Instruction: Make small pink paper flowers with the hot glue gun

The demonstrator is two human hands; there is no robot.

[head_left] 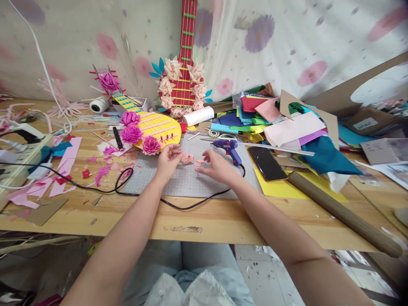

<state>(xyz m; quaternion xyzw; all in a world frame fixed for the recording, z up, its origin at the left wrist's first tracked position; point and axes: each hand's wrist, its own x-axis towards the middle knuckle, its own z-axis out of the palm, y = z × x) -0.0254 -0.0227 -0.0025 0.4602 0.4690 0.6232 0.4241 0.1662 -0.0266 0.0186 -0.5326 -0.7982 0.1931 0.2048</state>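
My left hand (169, 163) is closed, its fingertips pinching the edge of a small peach-pink paper flower (187, 159) low over the grey cutting mat (178, 183). Facing it from the other side, my right hand (218, 167) has its thumb and fingers apart. Between the two hands are small peach paper petals (199, 161), close to my right fingertips. A blue glue gun (230, 149) lies just behind my right hand. Beyond my left hand rests a yellow paper guitar (159, 127) with magenta paper flowers (131, 134) along its side.
A red guitar (185, 85) with peach flowers leans at the back. On the right are a phone (267, 163), a cardboard tube (344, 212) and piled coloured paper (248, 114). A black cable (188, 208) crosses the mat's front. Pink scraps and a power strip (25, 165) lie left.
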